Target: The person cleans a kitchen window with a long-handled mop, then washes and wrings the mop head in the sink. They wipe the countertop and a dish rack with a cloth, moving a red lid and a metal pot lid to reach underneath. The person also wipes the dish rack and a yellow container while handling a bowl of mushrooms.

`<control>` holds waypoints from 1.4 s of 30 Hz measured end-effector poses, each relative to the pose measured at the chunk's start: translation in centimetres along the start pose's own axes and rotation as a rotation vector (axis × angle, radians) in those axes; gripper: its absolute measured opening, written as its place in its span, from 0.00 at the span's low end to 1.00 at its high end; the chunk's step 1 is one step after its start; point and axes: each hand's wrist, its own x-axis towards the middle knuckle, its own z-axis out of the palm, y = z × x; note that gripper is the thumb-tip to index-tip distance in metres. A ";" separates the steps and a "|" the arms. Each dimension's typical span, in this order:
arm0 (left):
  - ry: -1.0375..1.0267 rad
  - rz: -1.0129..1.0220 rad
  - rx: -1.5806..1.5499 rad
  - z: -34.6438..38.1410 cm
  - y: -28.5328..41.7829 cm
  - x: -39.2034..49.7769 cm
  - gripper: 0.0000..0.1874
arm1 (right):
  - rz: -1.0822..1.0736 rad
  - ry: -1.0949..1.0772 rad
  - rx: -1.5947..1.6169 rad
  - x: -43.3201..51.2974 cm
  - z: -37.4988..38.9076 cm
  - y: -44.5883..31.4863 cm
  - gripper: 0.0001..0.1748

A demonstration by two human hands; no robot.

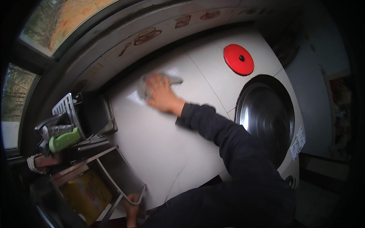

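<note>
My right hand (161,95) presses a crumpled grey cloth (176,79) against the white tiled countertop (159,148). The hand is slightly blurred, and its palm hides part of the cloth. Wet-looking glare shows on the tiles around it. At the lower left, my left hand (132,209) grips the front corner of a metal frame rack (107,178). Part of that hand is hidden behind the bar. A yellow item (87,196) bearing writing lies inside the rack.
A knife holder (94,114) stands at the left, with a green-handled knife (65,140) among several dark handles. Toward the right are a red lid (236,59) with a black knob and a large dark wok (265,114) set into the counter. Decorated wall tiles (182,22) border the back.
</note>
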 end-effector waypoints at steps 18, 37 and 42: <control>-0.076 0.233 0.004 -2.4 -5.0 -0.1 0.06 | 0.104 -0.026 0.130 -11.4 0.4 -7.4 0.42; -0.062 0.187 0.239 -4.1 -5.5 -0.8 0.08 | 0.259 -0.023 0.366 0.7 0.3 -10.8 0.28; -0.148 0.187 0.082 -3.7 -3.3 -1.7 0.09 | -0.020 -0.055 0.309 -9.1 2.0 -12.9 0.33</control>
